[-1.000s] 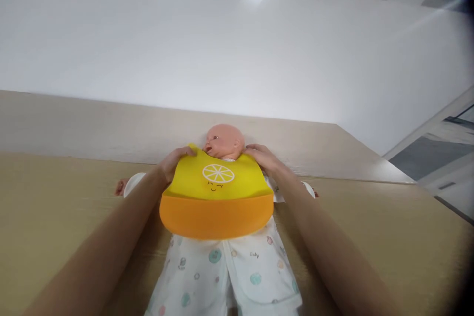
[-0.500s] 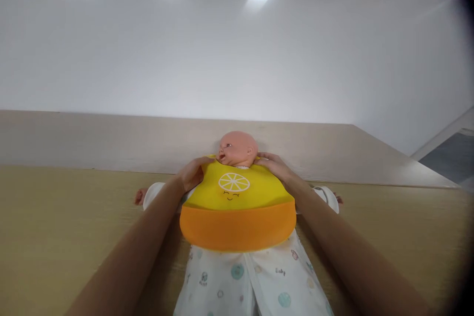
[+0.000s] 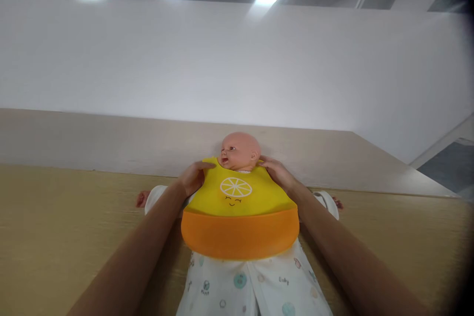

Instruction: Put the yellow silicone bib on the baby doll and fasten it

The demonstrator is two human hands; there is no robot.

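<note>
A baby doll [image 3: 240,149] in white printed pyjamas lies on its back on a light wooden table [image 3: 55,227], arms spread. A yellow bib [image 3: 239,207] with an orange catch pocket and a lemon-slice face covers its chest. My left hand [image 3: 193,177] grips the bib's upper left corner by the doll's shoulder, fingers curled over the edge. My right hand [image 3: 277,173] holds the bib's upper right corner beside the doll's neck. Both forearms reach in from the bottom of the view.
A low pale wooden panel [image 3: 111,138] runs along the back of the table, with a white wall [image 3: 222,59] behind it. Ceiling lights shine above. A glass partition shows at the far right [image 3: 448,158].
The view has tilted up and swung, so the doll sits more to the right. Both hands stay on the bib's top corners, shifted slightly in toward the neck.
</note>
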